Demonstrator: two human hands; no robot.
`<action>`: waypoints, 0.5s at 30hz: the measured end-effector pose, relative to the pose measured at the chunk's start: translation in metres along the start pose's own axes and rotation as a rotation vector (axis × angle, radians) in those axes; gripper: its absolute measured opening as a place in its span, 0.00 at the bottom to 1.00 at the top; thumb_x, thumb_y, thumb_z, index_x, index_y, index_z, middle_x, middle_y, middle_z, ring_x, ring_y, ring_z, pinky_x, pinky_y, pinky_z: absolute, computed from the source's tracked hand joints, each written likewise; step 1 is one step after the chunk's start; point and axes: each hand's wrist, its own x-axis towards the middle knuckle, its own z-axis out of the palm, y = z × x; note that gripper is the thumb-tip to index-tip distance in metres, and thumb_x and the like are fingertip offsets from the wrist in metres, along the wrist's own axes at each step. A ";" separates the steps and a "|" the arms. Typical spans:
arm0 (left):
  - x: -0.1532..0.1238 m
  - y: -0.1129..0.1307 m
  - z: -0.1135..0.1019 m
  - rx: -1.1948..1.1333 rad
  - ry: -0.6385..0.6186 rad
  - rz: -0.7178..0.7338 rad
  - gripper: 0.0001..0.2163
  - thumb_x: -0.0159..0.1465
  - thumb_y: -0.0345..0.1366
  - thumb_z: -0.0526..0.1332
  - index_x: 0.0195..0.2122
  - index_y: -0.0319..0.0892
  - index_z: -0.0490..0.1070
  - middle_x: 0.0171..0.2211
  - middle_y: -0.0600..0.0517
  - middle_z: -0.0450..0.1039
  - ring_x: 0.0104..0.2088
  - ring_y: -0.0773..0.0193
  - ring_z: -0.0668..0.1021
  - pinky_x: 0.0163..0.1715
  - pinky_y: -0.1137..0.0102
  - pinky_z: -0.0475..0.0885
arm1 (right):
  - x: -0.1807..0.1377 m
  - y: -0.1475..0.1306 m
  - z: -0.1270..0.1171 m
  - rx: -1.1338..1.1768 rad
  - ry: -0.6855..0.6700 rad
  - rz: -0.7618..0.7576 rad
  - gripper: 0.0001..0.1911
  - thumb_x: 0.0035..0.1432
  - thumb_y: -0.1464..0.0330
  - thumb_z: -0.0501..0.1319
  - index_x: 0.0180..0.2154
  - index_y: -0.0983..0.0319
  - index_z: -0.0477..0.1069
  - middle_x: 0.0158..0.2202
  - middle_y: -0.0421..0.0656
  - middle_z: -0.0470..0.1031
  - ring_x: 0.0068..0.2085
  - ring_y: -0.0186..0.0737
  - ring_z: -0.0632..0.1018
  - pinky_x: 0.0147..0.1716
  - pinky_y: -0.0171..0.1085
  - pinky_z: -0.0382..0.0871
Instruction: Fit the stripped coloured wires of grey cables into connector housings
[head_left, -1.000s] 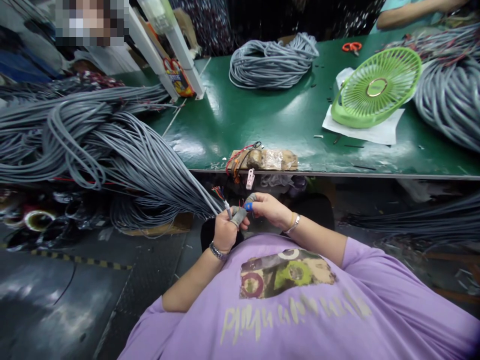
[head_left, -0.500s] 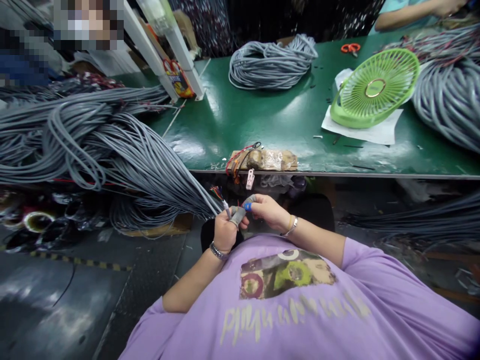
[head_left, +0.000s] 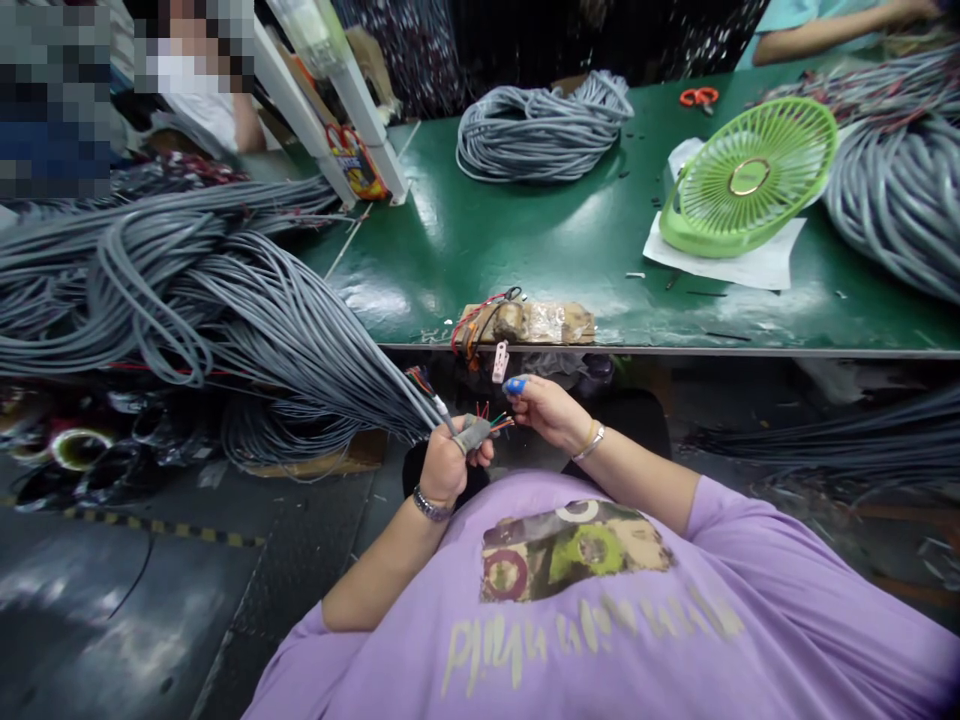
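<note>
1. My left hand is closed around a grey sheathed cable end, its thin coloured wires pointing at my right hand.
2. That hand, fingers curled, sits just beside the wires; whether it pinches them I cannot tell.
3. Left of my hands spreads a thick grey cable bundle.
4. Beyond them, a taped wooden block rests on a green table.

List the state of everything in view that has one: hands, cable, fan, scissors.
left hand, closed round grey cable end.
right hand, fingertips at coloured wires, grip unclear.
coloured wires, bared, splayed from the cable end.
cable bundle, loose, strands running to the left hand.
cable coil, wound, lying on green table.
fan, tilted on paper, spin unclear.
scissors, lying flat, blades too small to tell.
</note>
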 end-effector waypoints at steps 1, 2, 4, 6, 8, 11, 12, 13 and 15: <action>0.001 0.001 -0.001 -0.031 -0.004 -0.007 0.14 0.58 0.42 0.64 0.20 0.38 0.69 0.15 0.54 0.70 0.14 0.73 0.69 0.14 0.77 0.57 | 0.001 0.001 -0.002 0.008 -0.003 0.022 0.16 0.44 0.61 0.68 0.27 0.63 0.64 0.21 0.34 0.64 0.20 0.25 0.61 0.21 0.29 0.56; 0.002 0.002 -0.002 -0.053 -0.013 -0.011 0.14 0.58 0.42 0.64 0.21 0.38 0.70 0.15 0.54 0.70 0.13 0.73 0.69 0.14 0.77 0.57 | 0.001 0.002 -0.003 0.012 -0.007 0.039 0.16 0.47 0.59 0.67 0.28 0.63 0.65 0.22 0.35 0.65 0.21 0.25 0.61 0.21 0.29 0.56; 0.004 0.004 -0.002 -0.077 -0.038 -0.021 0.14 0.57 0.42 0.64 0.20 0.38 0.69 0.15 0.54 0.70 0.13 0.73 0.69 0.14 0.77 0.57 | 0.004 0.001 -0.005 0.005 -0.022 0.063 0.18 0.52 0.55 0.64 0.30 0.64 0.68 0.23 0.36 0.66 0.21 0.26 0.63 0.21 0.29 0.57; 0.006 0.007 -0.001 -0.085 -0.065 -0.033 0.14 0.57 0.42 0.64 0.20 0.38 0.69 0.15 0.53 0.70 0.13 0.72 0.69 0.14 0.76 0.58 | 0.008 -0.002 -0.003 -0.005 -0.058 0.092 0.21 0.56 0.52 0.61 0.31 0.65 0.70 0.24 0.38 0.68 0.22 0.27 0.64 0.21 0.29 0.58; 0.008 0.011 0.002 -0.090 -0.091 -0.049 0.15 0.57 0.43 0.64 0.20 0.38 0.69 0.15 0.54 0.70 0.13 0.72 0.68 0.14 0.76 0.58 | 0.013 -0.009 0.000 0.001 -0.099 0.125 0.24 0.58 0.49 0.58 0.32 0.65 0.71 0.25 0.39 0.69 0.22 0.28 0.65 0.21 0.29 0.59; 0.013 0.018 0.008 -0.087 -0.122 -0.070 0.15 0.56 0.43 0.65 0.20 0.38 0.69 0.15 0.53 0.70 0.13 0.72 0.68 0.14 0.76 0.58 | 0.021 -0.020 0.006 0.017 -0.174 0.139 0.25 0.57 0.47 0.57 0.32 0.64 0.71 0.26 0.40 0.69 0.22 0.28 0.65 0.21 0.30 0.59; 0.015 0.021 0.010 -0.085 -0.128 -0.076 0.14 0.56 0.43 0.65 0.21 0.38 0.70 0.15 0.53 0.70 0.13 0.73 0.68 0.14 0.76 0.57 | 0.023 -0.022 0.009 0.015 -0.190 0.127 0.25 0.55 0.47 0.59 0.32 0.64 0.72 0.26 0.40 0.69 0.22 0.28 0.64 0.21 0.30 0.58; 0.017 0.023 0.011 -0.088 -0.131 -0.079 0.14 0.55 0.44 0.65 0.21 0.38 0.70 0.15 0.53 0.70 0.13 0.73 0.68 0.14 0.76 0.57 | 0.025 -0.023 0.011 0.012 -0.198 0.102 0.25 0.53 0.47 0.62 0.32 0.65 0.71 0.26 0.39 0.69 0.22 0.28 0.63 0.20 0.30 0.57; 0.021 0.027 0.013 -0.104 -0.134 -0.086 0.14 0.55 0.44 0.65 0.22 0.37 0.71 0.15 0.53 0.69 0.13 0.73 0.68 0.14 0.77 0.57 | 0.028 -0.020 0.013 0.002 -0.173 -0.005 0.25 0.47 0.48 0.67 0.29 0.65 0.70 0.23 0.38 0.67 0.21 0.27 0.60 0.20 0.29 0.53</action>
